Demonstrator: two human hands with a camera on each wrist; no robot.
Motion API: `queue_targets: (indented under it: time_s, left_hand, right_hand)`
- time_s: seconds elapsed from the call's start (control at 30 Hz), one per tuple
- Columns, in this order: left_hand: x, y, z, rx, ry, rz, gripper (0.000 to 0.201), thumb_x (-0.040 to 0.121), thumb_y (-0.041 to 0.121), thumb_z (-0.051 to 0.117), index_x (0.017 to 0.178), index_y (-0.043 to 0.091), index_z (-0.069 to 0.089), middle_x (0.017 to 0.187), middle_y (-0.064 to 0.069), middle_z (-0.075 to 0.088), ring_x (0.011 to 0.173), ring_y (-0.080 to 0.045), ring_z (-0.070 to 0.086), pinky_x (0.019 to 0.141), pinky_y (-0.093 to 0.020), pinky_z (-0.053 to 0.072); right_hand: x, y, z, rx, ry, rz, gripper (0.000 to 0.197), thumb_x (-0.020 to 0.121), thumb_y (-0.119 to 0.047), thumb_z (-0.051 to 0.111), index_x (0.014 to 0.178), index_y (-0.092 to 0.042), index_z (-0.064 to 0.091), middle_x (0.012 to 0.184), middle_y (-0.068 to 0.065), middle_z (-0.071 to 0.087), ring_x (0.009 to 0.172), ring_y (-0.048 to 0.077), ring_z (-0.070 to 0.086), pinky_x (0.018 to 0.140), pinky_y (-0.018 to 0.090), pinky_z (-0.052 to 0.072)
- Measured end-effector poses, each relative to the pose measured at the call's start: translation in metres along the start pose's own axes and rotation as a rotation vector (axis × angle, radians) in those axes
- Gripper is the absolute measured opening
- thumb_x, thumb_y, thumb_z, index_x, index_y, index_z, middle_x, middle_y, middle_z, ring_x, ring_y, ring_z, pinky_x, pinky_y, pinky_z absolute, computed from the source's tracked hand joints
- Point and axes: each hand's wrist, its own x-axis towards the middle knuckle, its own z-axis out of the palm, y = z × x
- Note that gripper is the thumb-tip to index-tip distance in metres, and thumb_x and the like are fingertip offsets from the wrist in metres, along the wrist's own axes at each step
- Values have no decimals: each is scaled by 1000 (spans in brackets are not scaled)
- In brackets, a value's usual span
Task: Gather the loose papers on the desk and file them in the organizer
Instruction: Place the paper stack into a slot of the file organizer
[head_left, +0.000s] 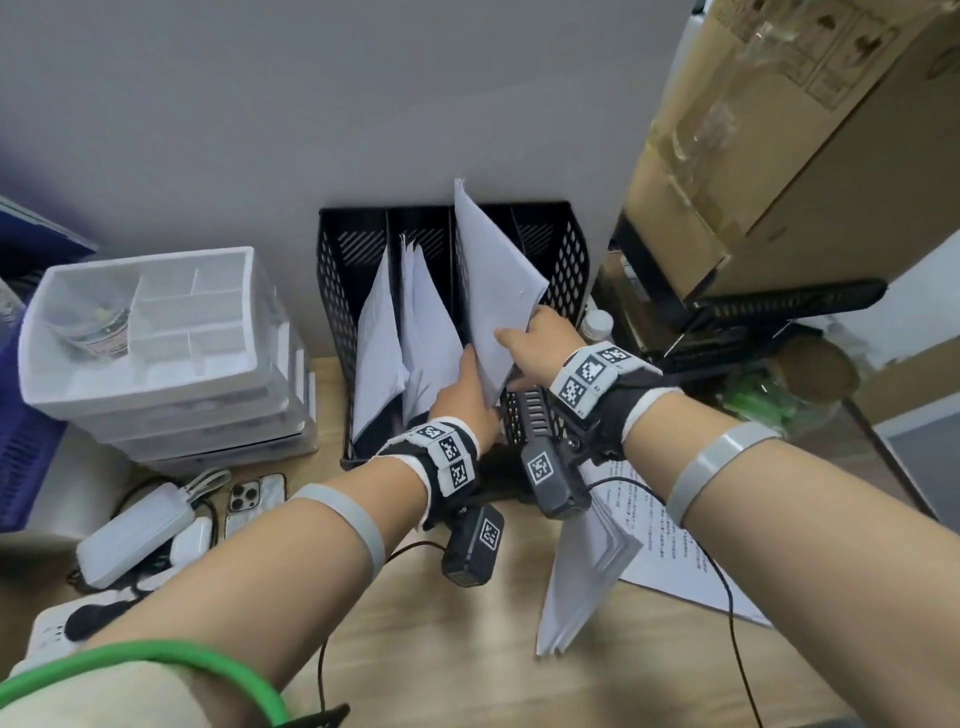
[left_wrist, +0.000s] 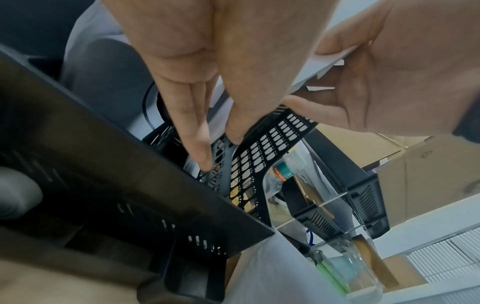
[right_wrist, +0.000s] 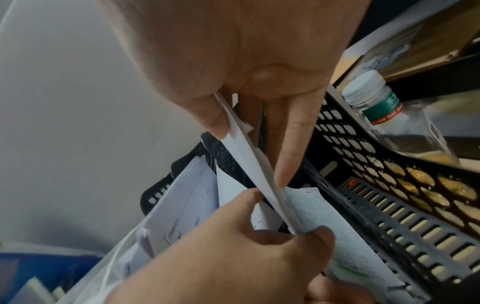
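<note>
Paper stack (head_left: 496, 291), pinched by both hands' fingers (right_wrist: 291, 144), sits over organizer (head_left: 566, 270) w/ bottle (head_left: 597, 325) beside.

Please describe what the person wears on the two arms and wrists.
Both forearms are bare. Each carries a grey band, and each wrist has a black strap with white blocks printed with square black-and-white codes. Under each wrist hangs a dark camera box with one code and a thin black cable. A green ring circles the left arm near the elbow.
</note>
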Motion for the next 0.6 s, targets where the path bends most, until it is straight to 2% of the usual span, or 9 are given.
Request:
queue_targets:
  time_s: [0.1,0.17,0.2,0.23,0.33,0.4,0.47,0.53,0.6]
  left_hand:
    - [1,-4,7,-65,1,-8,75,92,25,59,153,22,15,115,-19,66,103,-38,65,90,-45,54]
    - [1,-7,7,-98,3,-27,46,93,28,57,133,13,40,113,-18,67,100,-37,67,89,-42,55]
    - [-2,-7,4,-118,-16,-46,28,95,30,55,114,11,49,105,-18,70,92,-36,71,85,-41,57]
    - [-3,-8,3,-156,-48,-64,23,96,33,52,97,10,52,93,-17,72,79,-34,74,80,-40,60]
    - [-9,-13,3,-391,-203,-134,40,99,35,49,74,5,54,63,-11,65,54,-29,70,66,-40,63]
    - [-18,-16,6,-447,-305,-153,40,101,32,51,72,4,56,61,-8,62,50,-24,65,49,-31,59]
    - [-30,-19,9,-443,-408,-144,35,101,28,51,76,5,58,66,-8,63,52,-20,64,43,-25,54]
    - [-40,-27,15,-402,-486,-100,31,102,27,50,84,4,60,72,-8,65,55,-17,65,50,-25,52]
    - [-49,-33,20,-361,-536,-73,31,102,30,48,96,2,61,82,-9,67,63,-18,68,57,-25,52]
  right_hand:
    - [-1,7,0,-142,-43,-73,32,91,-20,50,121,-14,58,101,8,67,79,29,71,62,41,62]
    - [-1,10,1,-238,-79,-134,25,90,-20,50,110,-11,62,92,10,70,75,23,71,65,39,62]
    - [-2,12,0,-254,-103,-157,21,90,-20,51,104,-12,64,91,9,71,75,20,72,69,38,62]
    - [-4,14,-2,-243,-121,-165,20,90,-22,52,99,-15,67,90,7,73,75,17,73,74,38,61]
    - [-9,26,-13,-134,-44,-166,18,85,-33,56,90,-26,73,86,-6,75,80,13,73,83,36,58]
    - [-15,41,-23,-225,88,-111,13,84,-35,59,87,-27,70,85,-10,71,88,13,68,79,28,52]
    - [-28,67,-31,-366,190,29,20,80,-39,64,91,-23,62,94,-5,66,91,19,64,72,28,45]
    - [-46,90,-31,-435,128,222,48,71,-52,69,100,-18,51,103,4,60,94,26,63,73,33,50]
    - [-67,107,-22,-492,-70,349,53,74,-56,67,101,-15,48,92,5,56,94,30,65,63,31,49]
